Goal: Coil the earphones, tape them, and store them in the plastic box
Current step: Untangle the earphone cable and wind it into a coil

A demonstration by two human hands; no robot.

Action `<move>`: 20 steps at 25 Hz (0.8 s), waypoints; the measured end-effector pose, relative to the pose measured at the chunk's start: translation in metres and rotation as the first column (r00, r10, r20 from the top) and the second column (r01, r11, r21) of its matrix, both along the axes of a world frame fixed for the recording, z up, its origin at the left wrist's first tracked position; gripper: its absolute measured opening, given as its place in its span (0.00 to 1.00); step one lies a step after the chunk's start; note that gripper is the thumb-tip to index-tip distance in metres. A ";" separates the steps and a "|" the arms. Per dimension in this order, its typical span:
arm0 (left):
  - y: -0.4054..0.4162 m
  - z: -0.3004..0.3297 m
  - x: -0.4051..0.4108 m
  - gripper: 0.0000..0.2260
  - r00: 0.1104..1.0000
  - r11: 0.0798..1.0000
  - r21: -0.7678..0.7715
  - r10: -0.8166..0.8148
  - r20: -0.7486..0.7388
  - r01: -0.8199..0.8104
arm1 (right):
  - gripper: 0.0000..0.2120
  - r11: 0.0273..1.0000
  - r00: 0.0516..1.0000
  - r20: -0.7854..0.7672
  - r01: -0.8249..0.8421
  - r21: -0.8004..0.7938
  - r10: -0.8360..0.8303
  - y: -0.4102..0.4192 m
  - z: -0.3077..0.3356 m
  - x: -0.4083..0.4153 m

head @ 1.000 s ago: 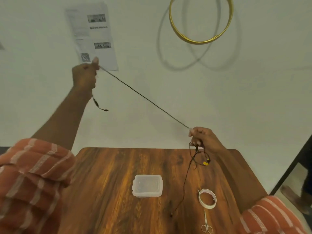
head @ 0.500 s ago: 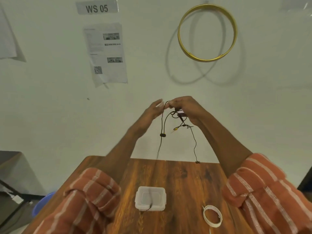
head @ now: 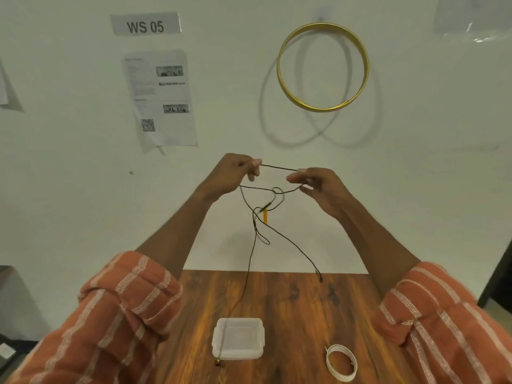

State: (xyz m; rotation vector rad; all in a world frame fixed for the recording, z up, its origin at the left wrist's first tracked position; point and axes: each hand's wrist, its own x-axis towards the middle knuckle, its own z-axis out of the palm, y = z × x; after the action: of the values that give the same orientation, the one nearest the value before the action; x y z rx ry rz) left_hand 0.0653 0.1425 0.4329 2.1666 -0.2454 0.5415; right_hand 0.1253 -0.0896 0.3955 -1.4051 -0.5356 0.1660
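Both hands are raised above the wooden table, holding thin black earphones. My left hand pinches one end of a short taut stretch of cable, and my right hand pinches the other end. Below them the cable hangs in loose loops with a yellow piece among them. One strand drops to the table and runs over the clear plastic box, ending at its front left corner. Another strand dangles free on the right. A roll of white tape lies to the right of the box.
The table stands against a pale wall. On the wall hang a gold hoop, a printed sheet and a sign reading WS 05. A dark object stands at the right edge.
My hands, wide apart with a long taut cable a second ago, came together high up and have now drawn a short stretch of cable between them. The view has tilted upward.
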 end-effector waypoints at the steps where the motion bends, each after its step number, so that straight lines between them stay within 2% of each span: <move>1: 0.006 0.004 0.000 0.16 0.999 0.990 -0.137 0.034 0.012 -0.032 | 0.08 0.995 0.999 -0.033 0.001 0.096 0.002 -0.005 0.000 0.001; 2: 0.014 0.007 -0.001 0.15 0.997 0.951 -0.302 0.078 0.011 -0.071 | 0.07 0.993 0.999 -0.048 0.015 0.117 -0.009 -0.011 -0.001 0.003; 3: 0.024 0.009 -0.001 0.15 0.993 0.895 -0.432 0.119 -0.006 -0.110 | 0.05 0.998 0.999 -0.014 0.050 0.048 -0.050 -0.019 -0.001 0.005; 4: 0.035 0.010 -0.002 0.15 0.987 0.854 -0.497 0.158 -0.031 -0.152 | 0.04 0.990 0.991 0.065 0.118 -0.082 -0.113 -0.029 -0.004 0.009; 5: 0.046 0.011 -0.003 0.14 0.978 0.827 -0.527 0.201 -0.052 -0.198 | 0.06 0.962 0.973 0.161 0.196 -0.192 -0.166 -0.038 -0.008 0.014; 6: 0.058 0.013 -0.006 0.14 0.969 0.802 -0.550 0.240 -0.059 -0.232 | 0.08 0.934 0.949 0.226 0.271 -0.234 -0.219 -0.047 -0.011 0.019; 8: 0.076 0.017 -0.010 0.13 0.964 0.790 -0.564 0.262 -0.042 -0.239 | 0.09 0.943 0.947 0.165 0.299 -0.144 -0.275 -0.061 -0.016 0.025; 10: 0.083 0.018 -0.011 0.13 0.979 0.799 -0.574 0.201 -0.022 -0.177 | 0.10 0.971 0.975 0.045 0.221 -0.087 -0.218 -0.066 -0.022 0.025; 11: 0.084 0.019 -0.009 0.12 0.985 0.769 -0.624 0.174 -0.003 -0.138 | 0.11 0.977 0.983 0.022 0.185 -0.104 -0.184 -0.066 -0.024 0.024; 12: 0.084 0.021 -0.006 0.10 0.987 0.702 -0.706 0.158 0.020 -0.098 | 0.13 0.975 0.987 0.026 0.161 -0.155 -0.159 -0.067 -0.029 0.024; 14: 0.085 0.029 -0.004 0.07 0.982 0.511 -0.858 0.179 0.060 -0.041 | 0.15 0.931 0.987 0.108 0.147 -0.333 -0.117 -0.070 -0.041 0.025; 16: 0.090 0.043 -0.005 0.09 0.964 0.412 -0.911 0.246 0.101 -0.010 | 0.12 0.859 0.979 0.194 0.148 -0.491 -0.058 -0.080 -0.054 0.028; 19: 0.096 0.061 -0.008 0.12 0.946 0.381 -0.924 0.283 0.158 0.040 | 0.06 0.770 0.968 0.246 0.124 -0.626 0.044 -0.086 -0.069 0.024; 20: 0.095 0.065 -0.008 0.11 0.942 0.417 -0.909 0.302 0.144 0.006 | 0.06 0.770 0.966 0.255 0.131 -0.624 0.043 -0.085 -0.073 0.022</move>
State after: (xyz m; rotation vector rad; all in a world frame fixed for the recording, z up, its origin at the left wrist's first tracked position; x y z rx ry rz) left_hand 0.0578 0.2373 0.4980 1.0081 0.1059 0.8547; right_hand 0.1468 -0.1746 0.3229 -2.1315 -0.6957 0.1334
